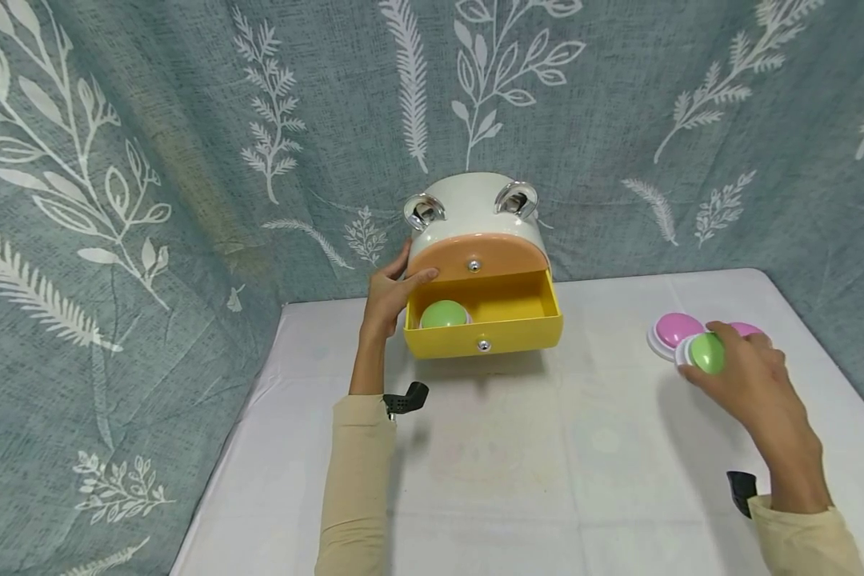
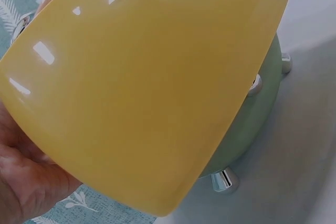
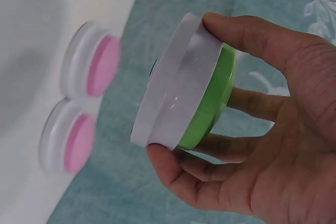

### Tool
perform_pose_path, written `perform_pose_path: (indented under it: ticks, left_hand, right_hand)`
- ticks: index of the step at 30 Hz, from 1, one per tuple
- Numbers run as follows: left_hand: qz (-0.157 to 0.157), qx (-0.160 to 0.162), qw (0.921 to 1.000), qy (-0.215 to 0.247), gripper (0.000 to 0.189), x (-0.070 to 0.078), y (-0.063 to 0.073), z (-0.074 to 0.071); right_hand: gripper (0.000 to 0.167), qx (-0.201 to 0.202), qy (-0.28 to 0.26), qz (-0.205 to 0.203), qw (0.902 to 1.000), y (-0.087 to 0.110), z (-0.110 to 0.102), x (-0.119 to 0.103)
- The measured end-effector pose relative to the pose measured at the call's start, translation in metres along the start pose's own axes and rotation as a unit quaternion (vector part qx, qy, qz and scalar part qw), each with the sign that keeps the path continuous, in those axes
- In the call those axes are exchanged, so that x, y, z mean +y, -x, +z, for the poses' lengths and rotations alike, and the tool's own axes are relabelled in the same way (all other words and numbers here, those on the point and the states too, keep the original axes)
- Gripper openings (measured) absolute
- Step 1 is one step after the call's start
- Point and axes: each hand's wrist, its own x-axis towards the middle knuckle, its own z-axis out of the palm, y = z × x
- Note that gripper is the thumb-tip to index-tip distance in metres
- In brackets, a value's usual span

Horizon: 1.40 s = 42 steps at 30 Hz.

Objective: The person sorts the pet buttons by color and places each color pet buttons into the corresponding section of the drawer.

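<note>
A small drawer cabinet (image 1: 468,204) with a white rounded top and silver ring-shaped ears stands toward the back of the table. Its yellow drawer (image 1: 484,340) is pulled out, and a green-domed button (image 1: 443,314) lies in its left side. My left hand (image 1: 389,296) grips the cabinet's left side, thumb across the front near the orange drawer (image 1: 446,256). In the left wrist view the yellow drawer's underside hides part of that hand. Over at the right, my right hand (image 1: 745,376) holds another green-domed button (image 3: 207,103) by its white base, between thumb and fingers, raised above the table.
Two pink-domed buttons (image 3: 104,66) with white bases sit beside each other on the white table (image 1: 504,472), close to the right hand. Below the yellow drawer, the left wrist view shows a green lower section (image 2: 252,124) and silver feet (image 2: 224,181). A patterned blue-green curtain (image 1: 346,96) hangs behind.
</note>
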Motion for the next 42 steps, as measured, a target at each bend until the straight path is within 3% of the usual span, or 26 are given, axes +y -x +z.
perform_pose_path:
  ticks: [3, 17, 32, 42]
  left_hand:
    - [-0.002, 0.001, 1.0, 0.001, 0.082, 0.0, 0.0, 0.0]
    - [-0.01, -0.004, 0.9999, 0.001, 0.082, 0.0, 0.001, -0.001]
    - [-0.004, 0.002, 1.0, 0.0, 0.084, 0.001, 0.002, 0.001]
    - [-0.004, 0.004, 1.0, 0.005, 0.082, -0.001, 0.001, 0.002]
  right_hand:
    - [0.066, 0.003, -0.011, -0.01, 0.9999, -0.004, 0.0, -0.012]
    - [0.071, -0.051, -0.033, -0.008, 0.9981, -0.022, 0.0, -0.071]
    - [0.069, -0.06, -0.048, -0.033, 0.9965, -0.034, -0.006, -0.107]
    - [0.067, -0.063, -0.076, -0.085, 0.9915, -0.052, -0.002, -0.145]
